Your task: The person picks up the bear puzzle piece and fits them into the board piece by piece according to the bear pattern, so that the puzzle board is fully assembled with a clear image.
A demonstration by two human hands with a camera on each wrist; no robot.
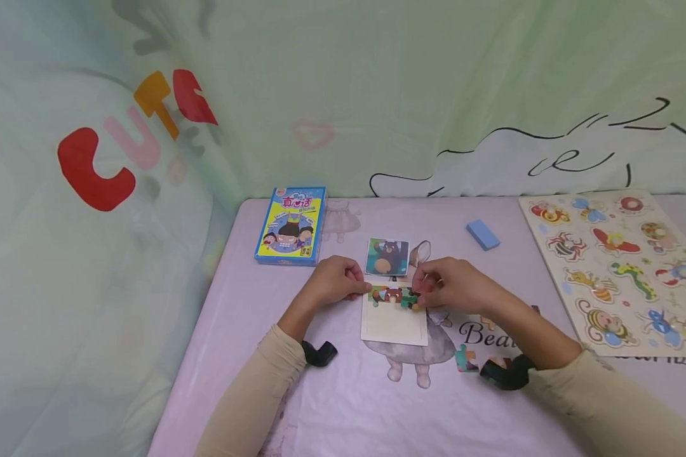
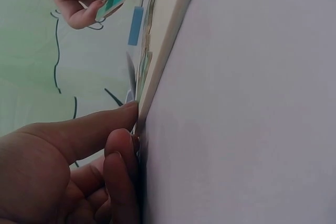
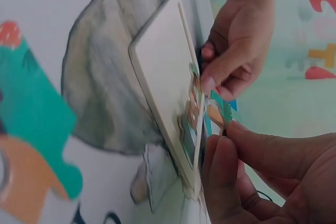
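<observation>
A small pale puzzle board (image 1: 393, 327) lies in the middle of the table, its top row filled with pieces showing a brown bear's face (image 1: 391, 295). My left hand (image 1: 337, 279) pinches the board's upper left edge between thumb and fingers. Over the board's upper right corner, my right hand (image 1: 454, 285) holds a green and orange puzzle piece (image 2: 113, 2) between thumb and fingertips. In the left wrist view this piece is raised off the board. Just beyond the board lies a picture card (image 1: 387, 257) with a dark bear.
Loose puzzle pieces (image 1: 467, 358) lie right of the board, partly hidden under my right forearm. A blue block (image 1: 483, 235) sits farther back. The large insect puzzle board (image 1: 594, 254) is at the right, and a blue and yellow box (image 1: 291, 225) stands at the back left.
</observation>
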